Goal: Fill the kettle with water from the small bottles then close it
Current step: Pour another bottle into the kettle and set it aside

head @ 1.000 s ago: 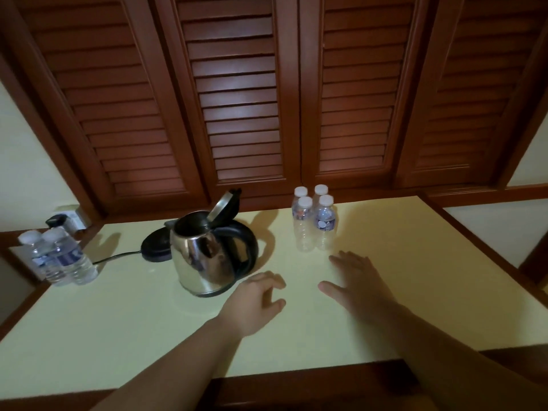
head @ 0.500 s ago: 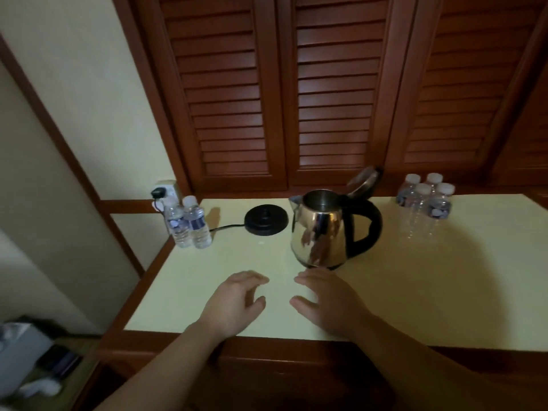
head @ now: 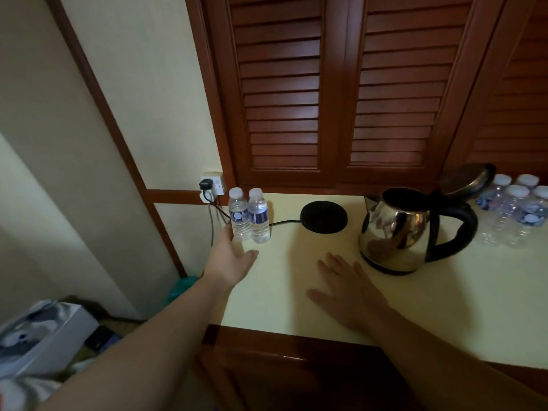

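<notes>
Reaching out from its earlier spot near the front edge of the bench (head: 296, 292), the left hand (head: 229, 262) has travelled toward the back left corner, and the view has swung left with it. Its grip is spread, thumb toward the right and fingers passing behind the left side of the two full bottles (head: 249, 216), which stand upright and touching each other by the wall socket (head: 212, 183). The fingers look to be at or against the nearer bottle, but nothing is gripped yet; whether skin meets plastic cannot be told. The right hand (head: 345, 292) lies flat on the bench near the front edge, fingers straight, holding nothing, just beside the foot of the kettle (head: 397, 232).

The kettle stands off its black base (head: 323, 216), toward the right of the bench, with its lid (head: 465, 179) tipped up and the mouth uncovered, so it is ready to take water. A cluster of bottles (head: 513, 209) at the back right edge look clear and may be empty.

By this reading the pouring has more to come: a bottle is about to be picked up, then uncapped, emptied into the kettle, and the lid pressed down.
</notes>
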